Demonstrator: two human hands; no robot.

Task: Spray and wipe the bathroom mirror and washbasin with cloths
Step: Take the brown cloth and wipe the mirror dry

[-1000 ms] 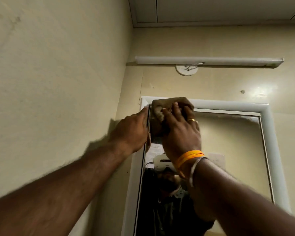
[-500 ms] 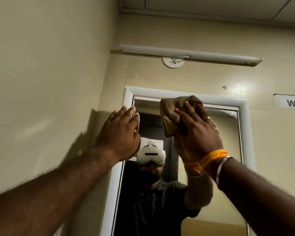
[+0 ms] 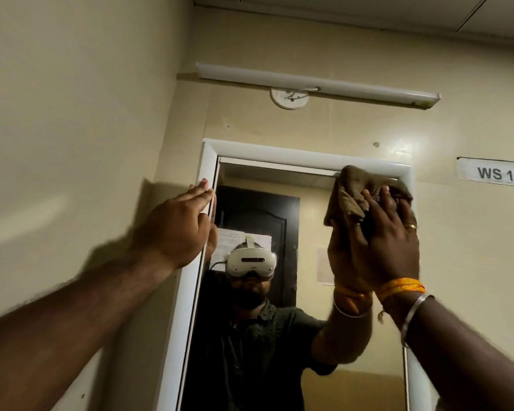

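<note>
A tall mirror (image 3: pixel 306 232) in a white frame (image 3: pixel 279 151) hangs on the cream wall ahead. My right hand (image 3: pixel 389 238) presses a bunched brown cloth (image 3: pixel 350 188) against the glass at the mirror's top right corner, fingers spread over the cloth. My left hand (image 3: pixel 178 226) lies flat with straight fingers against the left side of the frame, thumb at the glass edge. The washbasin and any spray bottle are out of view.
A white tube light (image 3: pixel 318 84) and a round ceiling rose (image 3: pixel 288 97) sit on the wall above the mirror. A "WS 13" label (image 3: pixel 499 173) is stuck at the right. A side wall (image 3: pixel 72 143) stands close on the left. The mirror reflects a person and a dark door.
My right hand has slid the cloth along the mirror's top edge from the left corner to the right corner. My left hand stayed on the left frame, fingers now straight.
</note>
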